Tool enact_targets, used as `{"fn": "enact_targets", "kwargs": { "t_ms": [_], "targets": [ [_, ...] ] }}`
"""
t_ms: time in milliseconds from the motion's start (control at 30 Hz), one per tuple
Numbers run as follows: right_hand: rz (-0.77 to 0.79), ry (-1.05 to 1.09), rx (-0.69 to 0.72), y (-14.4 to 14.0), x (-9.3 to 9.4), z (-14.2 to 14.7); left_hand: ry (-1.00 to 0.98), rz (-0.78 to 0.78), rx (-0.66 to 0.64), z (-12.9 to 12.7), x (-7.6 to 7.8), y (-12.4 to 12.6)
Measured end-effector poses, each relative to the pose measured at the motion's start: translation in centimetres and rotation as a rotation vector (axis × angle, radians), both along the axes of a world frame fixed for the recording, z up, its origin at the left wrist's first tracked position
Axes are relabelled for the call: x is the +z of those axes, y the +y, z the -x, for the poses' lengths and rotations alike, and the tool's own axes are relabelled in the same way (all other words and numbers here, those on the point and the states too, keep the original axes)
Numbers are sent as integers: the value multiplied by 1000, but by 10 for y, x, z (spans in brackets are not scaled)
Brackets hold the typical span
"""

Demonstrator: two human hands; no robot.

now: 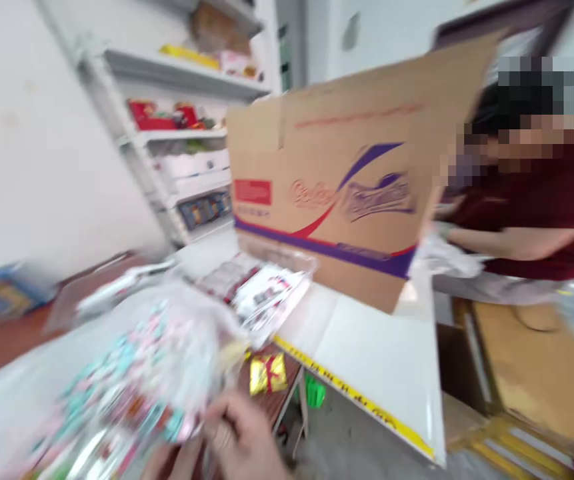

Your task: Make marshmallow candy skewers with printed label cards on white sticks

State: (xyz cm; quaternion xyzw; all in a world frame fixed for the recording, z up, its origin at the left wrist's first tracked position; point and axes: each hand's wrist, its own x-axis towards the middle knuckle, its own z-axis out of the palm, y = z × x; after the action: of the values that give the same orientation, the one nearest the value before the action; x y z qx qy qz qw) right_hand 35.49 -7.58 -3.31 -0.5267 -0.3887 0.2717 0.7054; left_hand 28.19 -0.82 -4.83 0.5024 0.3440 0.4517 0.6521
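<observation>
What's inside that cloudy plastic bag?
The plastic bag holds lots of little pink and turquoise pieces. Blur hides what they are, and the top ones cover whatever lies underneath.

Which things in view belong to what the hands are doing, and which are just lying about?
Likely part of the job:
- left hand and right hand, both at the bag's near edge
- clear plastic bag
- pink and turquoise pieces inside it

Apparently lying about:
- gold packet
- plastic-wrapped packs
- cardboard box
- green item below the table
</observation>
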Motion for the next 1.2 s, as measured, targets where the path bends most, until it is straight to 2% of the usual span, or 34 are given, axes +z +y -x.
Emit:
{"fn": "enact_targets", "kwargs": {
  "t_ms": [67, 133, 200, 300, 467, 567, 667, 767, 833, 867, 933, 1033, 1100, 1200],
  "targets": [
    [57, 213, 196, 1, 5, 3, 31, 121, 101, 27, -1, -10],
    [206, 543, 471, 6, 8, 2, -83, 200, 113, 39, -1, -16],
    [294, 642, 621, 14, 8, 2, -189, 212, 50, 43, -1, -13],
    [367, 697, 749, 25, 4, 4, -270, 198, 52, 51, -3, -4],
    [457, 696, 846, 40, 2, 16, -267, 151, -6, 77, -6, 3],
    [500, 677, 888, 48, 1, 27, -270, 169, 75, 85, -8, 6],
    [447, 506, 746, 51, -1, 42, -291, 215, 221, 87, -10, 8],
    [296, 73, 510, 49, -4, 58, -287, 256, 327, 87, -10, 11],
    [223, -96, 434, 48, -7, 65, -275, 253, 353, 89, -9, 13],
    [211, -89, 436, 48, -9, 66, -273, 249, 338, 91, -8, 14],
    [235, 56, 530, 49, -14, 67, -279, 254, 245, 97, -7, 15],
    [324, 284, 759, 50, -20, 64, -286, 320, 38, 108, -9, 16],
    [380, 291, 868, 48, -24, 63, -266, 363, -50, 115, -13, 15],
    [425, 162, 905, 47, -26, 62, -229, 377, -41, 120, -19, 12]
  ]
}}
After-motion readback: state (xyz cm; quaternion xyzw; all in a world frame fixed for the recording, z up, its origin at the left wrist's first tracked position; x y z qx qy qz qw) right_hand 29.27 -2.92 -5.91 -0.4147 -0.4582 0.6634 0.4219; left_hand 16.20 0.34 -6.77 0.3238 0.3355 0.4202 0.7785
